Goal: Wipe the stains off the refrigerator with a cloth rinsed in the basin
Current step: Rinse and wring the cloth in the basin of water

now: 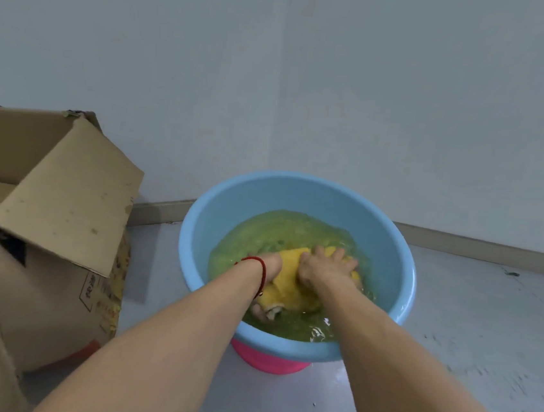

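While the cloth [289, 280] lies bunched between our hands in the basin [217, 206], left hand [268, 272] and right hand [326, 267] both clutch it.

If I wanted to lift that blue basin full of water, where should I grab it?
Probably by the rolled rim of the blue basin, one hand on each opposite side, coming from above. The walls are smooth and sloped with no handles visible, and the water sits high, so a level two-sided lift should spill least.
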Available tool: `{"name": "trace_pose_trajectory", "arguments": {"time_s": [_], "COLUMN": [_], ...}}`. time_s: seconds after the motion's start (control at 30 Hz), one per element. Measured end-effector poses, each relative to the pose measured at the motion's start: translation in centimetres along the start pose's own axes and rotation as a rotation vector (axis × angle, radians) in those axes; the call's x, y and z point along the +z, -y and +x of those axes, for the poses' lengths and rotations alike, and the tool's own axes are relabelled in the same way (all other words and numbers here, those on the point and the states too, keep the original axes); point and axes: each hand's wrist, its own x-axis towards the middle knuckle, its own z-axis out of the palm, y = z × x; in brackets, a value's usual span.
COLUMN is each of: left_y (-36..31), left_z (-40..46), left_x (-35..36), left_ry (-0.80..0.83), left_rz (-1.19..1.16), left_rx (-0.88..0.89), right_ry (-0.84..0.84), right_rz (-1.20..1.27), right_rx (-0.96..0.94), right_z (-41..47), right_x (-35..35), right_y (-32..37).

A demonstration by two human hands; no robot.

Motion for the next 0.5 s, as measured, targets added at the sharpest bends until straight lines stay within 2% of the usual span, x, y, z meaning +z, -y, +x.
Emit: {"name": "trace_pose_trajectory", "arguments": {"time_s": [0.07,0.13,0.2,0.27,0.33,0.43,0.5], "left_y": [-0.2,-0.5,-0.5,-0.1,-0.3,-0.1,-0.1], "left_z": [1.0,-0.3,-1.8,-2.8,-3.7,-5.0,-4.2], "left_x": [0.9,0.7,0.1,-0.7,-0.9,-1.0,-1.1], "left_ry": [0.065,0.056,0.076,0.143,0.156,0.034,-0.074], "left_rz": [-0.102,-0.219,-0.185,-0.182,-0.107,0.155,0.188], "left_rx": [-0.009,0.071,0.081,0.07,0.099,0.154,0.177], "right_ry": [0.11,0.182,0.267,0.288,0.203,-0.007,-0.132], "right_rz": [0.16,0.398,0.734,0.929,0.868,0.312,0.085], "right_rx": [0.002,-0.074,-0.067,-0.044,-0.1,-0.324,-0.405], "right_z": [-0.2,-0.3,-0.8,-1.2,-1.4,-1.6,-1.2], "right_x": [0.6,0.7,0.5,-0.1,-0.3,-1.1,-1.3], "right_y": [1.5,2.5,3.1,3.2,3.0,1.8,1.1]}}
